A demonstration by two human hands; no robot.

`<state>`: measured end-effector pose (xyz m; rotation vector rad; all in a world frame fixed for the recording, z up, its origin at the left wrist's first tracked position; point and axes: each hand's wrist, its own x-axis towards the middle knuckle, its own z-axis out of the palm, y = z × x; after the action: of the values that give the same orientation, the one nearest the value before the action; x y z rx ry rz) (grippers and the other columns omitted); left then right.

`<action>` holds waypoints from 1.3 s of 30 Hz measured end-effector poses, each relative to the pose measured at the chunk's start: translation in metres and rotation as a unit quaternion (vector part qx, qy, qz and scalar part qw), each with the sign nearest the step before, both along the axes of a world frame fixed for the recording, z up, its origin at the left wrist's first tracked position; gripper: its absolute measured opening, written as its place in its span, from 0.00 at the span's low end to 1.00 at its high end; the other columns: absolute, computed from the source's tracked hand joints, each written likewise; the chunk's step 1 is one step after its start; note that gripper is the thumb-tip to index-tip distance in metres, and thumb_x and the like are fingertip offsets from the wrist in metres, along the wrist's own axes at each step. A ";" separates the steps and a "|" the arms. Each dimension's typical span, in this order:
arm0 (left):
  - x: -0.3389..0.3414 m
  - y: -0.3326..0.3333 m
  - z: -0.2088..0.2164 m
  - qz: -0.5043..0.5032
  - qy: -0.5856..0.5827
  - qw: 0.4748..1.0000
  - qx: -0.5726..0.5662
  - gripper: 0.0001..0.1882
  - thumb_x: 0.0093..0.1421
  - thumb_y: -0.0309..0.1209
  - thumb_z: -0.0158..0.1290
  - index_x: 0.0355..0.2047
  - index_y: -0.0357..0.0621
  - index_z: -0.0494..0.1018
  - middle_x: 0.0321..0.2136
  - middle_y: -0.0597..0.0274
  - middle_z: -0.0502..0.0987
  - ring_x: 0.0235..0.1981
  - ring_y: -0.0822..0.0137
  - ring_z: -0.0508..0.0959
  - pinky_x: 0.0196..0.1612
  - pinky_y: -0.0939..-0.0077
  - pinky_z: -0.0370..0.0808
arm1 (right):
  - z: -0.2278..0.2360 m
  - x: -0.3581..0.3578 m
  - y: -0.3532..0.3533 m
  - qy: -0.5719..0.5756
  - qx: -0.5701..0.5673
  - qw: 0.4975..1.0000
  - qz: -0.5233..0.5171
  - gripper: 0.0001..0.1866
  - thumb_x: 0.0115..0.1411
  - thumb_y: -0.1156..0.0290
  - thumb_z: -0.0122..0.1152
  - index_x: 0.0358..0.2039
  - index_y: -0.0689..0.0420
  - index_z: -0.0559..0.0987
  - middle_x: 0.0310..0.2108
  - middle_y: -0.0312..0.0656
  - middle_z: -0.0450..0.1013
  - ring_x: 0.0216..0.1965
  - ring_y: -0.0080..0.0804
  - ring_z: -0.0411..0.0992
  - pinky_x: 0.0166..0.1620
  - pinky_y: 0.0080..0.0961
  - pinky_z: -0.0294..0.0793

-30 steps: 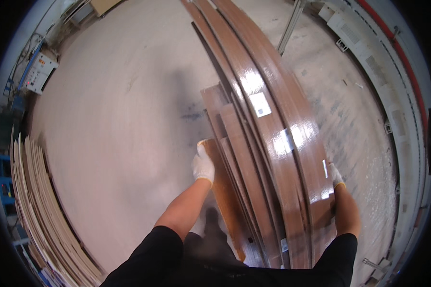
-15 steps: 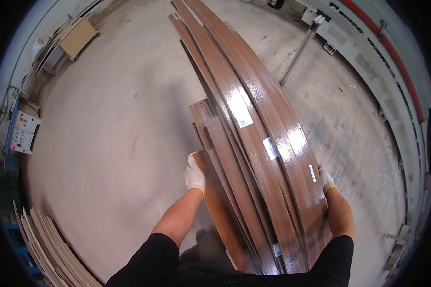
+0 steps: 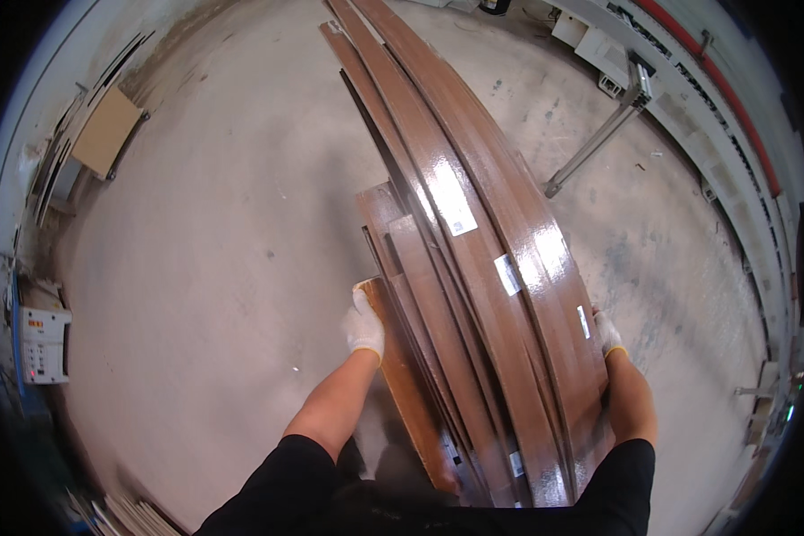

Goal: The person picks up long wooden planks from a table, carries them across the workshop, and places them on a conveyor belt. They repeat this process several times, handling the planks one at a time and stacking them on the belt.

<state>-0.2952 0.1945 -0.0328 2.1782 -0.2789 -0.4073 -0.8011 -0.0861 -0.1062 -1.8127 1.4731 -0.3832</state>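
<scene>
A bundle of long, glossy brown boards [image 3: 496, 326] stretches away in front of me, bowed by the lens, with white labels [image 3: 450, 201] on its top faces. Shorter brown boards [image 3: 424, 304] lie along its left side. The outermost piece on that side is an orange-brown board [image 3: 395, 380]. My left hand [image 3: 364, 326], in a white knit glove, is closed around that board's far corner. On the opposite side, my gloved right hand [image 3: 608, 333] grips the bundle's right edge; its fingertips are largely hidden behind the boards.
A metal post [image 3: 598, 138] slants up from the floor, right of the boards. Behind it runs a long, pale machine [image 3: 688, 147] with a red pipe. At left are a white control box [image 3: 46, 347] and a tan panel [image 3: 107, 131]. More boards [image 3: 134, 516] stand at lower left.
The surroundings have shifted: the control box, the tan panel and the lower-left boards sit lower, the post farther right. The bundle and both hands keep nearly the same place in view.
</scene>
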 end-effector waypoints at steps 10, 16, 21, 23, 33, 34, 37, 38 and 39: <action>0.017 0.026 -0.012 -0.050 -0.030 0.998 -0.037 0.50 0.77 0.63 0.27 0.47 0.22 0.81 0.47 0.20 0.80 0.55 0.26 0.79 0.61 0.39 0.72 | -0.022 0.017 0.032 -0.347 0.229 0.896 -0.154 0.20 0.75 0.70 0.40 0.58 0.59 0.79 0.53 0.45 0.82 0.48 0.41 0.80 0.55 0.35 0.82; -0.001 0.016 -0.014 -0.015 -0.015 0.999 -0.025 0.49 0.77 0.63 0.28 0.47 0.22 0.81 0.48 0.20 0.80 0.56 0.25 0.78 0.62 0.39 0.71 | -0.046 -0.009 -0.004 -0.453 0.268 0.844 -0.102 0.25 0.81 0.59 0.38 0.61 0.60 0.79 0.51 0.42 0.83 0.46 0.39 0.80 0.56 0.34 0.78; 0.001 0.015 -0.017 0.000 -0.002 1.000 -0.017 0.48 0.77 0.63 0.29 0.49 0.24 0.82 0.49 0.20 0.80 0.57 0.26 0.78 0.63 0.40 0.71 | -0.023 -0.003 0.000 -0.314 0.247 0.905 -0.147 0.26 0.80 0.57 0.40 0.60 0.61 0.80 0.53 0.42 0.83 0.50 0.39 0.79 0.58 0.32 0.77; 0.007 0.016 -0.019 -0.004 -0.010 1.000 -0.017 0.48 0.77 0.63 0.29 0.50 0.24 0.82 0.49 0.20 0.80 0.56 0.26 0.78 0.63 0.40 0.71 | -0.017 0.007 0.005 -0.280 0.223 0.918 -0.170 0.25 0.80 0.56 0.42 0.60 0.60 0.80 0.53 0.43 0.83 0.49 0.39 0.79 0.57 0.32 0.77; 0.034 0.006 -0.019 -0.029 0.025 0.999 -0.019 0.49 0.77 0.63 0.27 0.50 0.24 0.81 0.49 0.21 0.80 0.57 0.27 0.77 0.63 0.40 0.69 | -0.035 0.028 0.009 -0.364 0.210 0.886 -0.198 0.29 0.80 0.50 0.42 0.58 0.62 0.81 0.51 0.46 0.84 0.48 0.40 0.81 0.54 0.33 0.80; 0.032 0.005 -0.019 -0.033 0.022 0.999 -0.033 0.49 0.77 0.63 0.27 0.49 0.24 0.81 0.49 0.20 0.79 0.57 0.27 0.77 0.63 0.39 0.69 | -0.036 0.025 0.006 -0.324 0.221 0.900 -0.193 0.30 0.80 0.49 0.41 0.57 0.63 0.81 0.51 0.46 0.84 0.48 0.41 0.81 0.54 0.34 0.79; 0.021 0.004 -0.019 -0.016 0.047 0.999 0.000 0.48 0.77 0.62 0.27 0.48 0.23 0.80 0.48 0.20 0.80 0.56 0.26 0.78 0.63 0.40 0.69 | -0.046 0.009 -0.010 -0.440 0.312 0.817 -0.204 0.33 0.80 0.46 0.40 0.56 0.63 0.82 0.50 0.49 0.84 0.48 0.42 0.80 0.56 0.33 0.78; 0.016 0.006 -0.020 -0.022 0.027 0.999 -0.017 0.48 0.77 0.62 0.27 0.48 0.23 0.80 0.48 0.21 0.80 0.56 0.26 0.78 0.62 0.39 0.69 | -0.054 0.003 -0.016 -0.420 0.306 0.837 -0.172 0.34 0.80 0.45 0.40 0.56 0.64 0.82 0.52 0.50 0.84 0.50 0.43 0.80 0.58 0.34 0.76; 0.012 0.006 -0.020 -0.018 0.023 0.999 -0.015 0.48 0.77 0.62 0.27 0.48 0.23 0.80 0.48 0.21 0.80 0.56 0.26 0.78 0.62 0.39 0.69 | -0.063 -0.004 -0.024 -0.399 0.300 0.855 -0.140 0.35 0.79 0.44 0.40 0.56 0.64 0.82 0.53 0.52 0.83 0.52 0.45 0.80 0.59 0.35 0.75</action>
<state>-0.2828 0.2002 -0.0532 2.1333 -0.2962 -0.4698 -0.8054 -0.1101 -0.1689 -0.7723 1.0649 -0.6375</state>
